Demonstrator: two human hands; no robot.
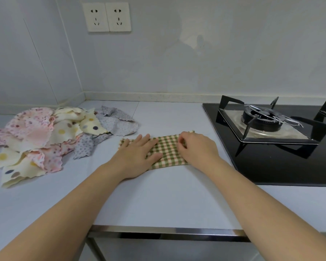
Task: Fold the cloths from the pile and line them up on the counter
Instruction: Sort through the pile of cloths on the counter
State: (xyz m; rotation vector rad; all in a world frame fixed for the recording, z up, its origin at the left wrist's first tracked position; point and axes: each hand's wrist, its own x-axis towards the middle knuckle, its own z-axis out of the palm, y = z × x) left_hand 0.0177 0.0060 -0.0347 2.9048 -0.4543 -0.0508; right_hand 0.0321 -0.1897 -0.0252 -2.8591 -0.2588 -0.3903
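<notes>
Pressing flat with straight fingers, the left hand (pixel 137 154) lay on the checked cloth (pixel 167 150) on the counter (pixel 158 196); the right hand (pixel 197 146) pinched its fold. Farther left sat the unfolded pile (pixel 45 136), farther right the gas hob (pixel 267 121).

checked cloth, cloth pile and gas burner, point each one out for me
checked cloth (pixel 167 149), head view, on its bare middle.
cloth pile (pixel 38 132), head view, on the pink cloth on top.
gas burner (pixel 260 121), head view, on the black burner ring.
</notes>
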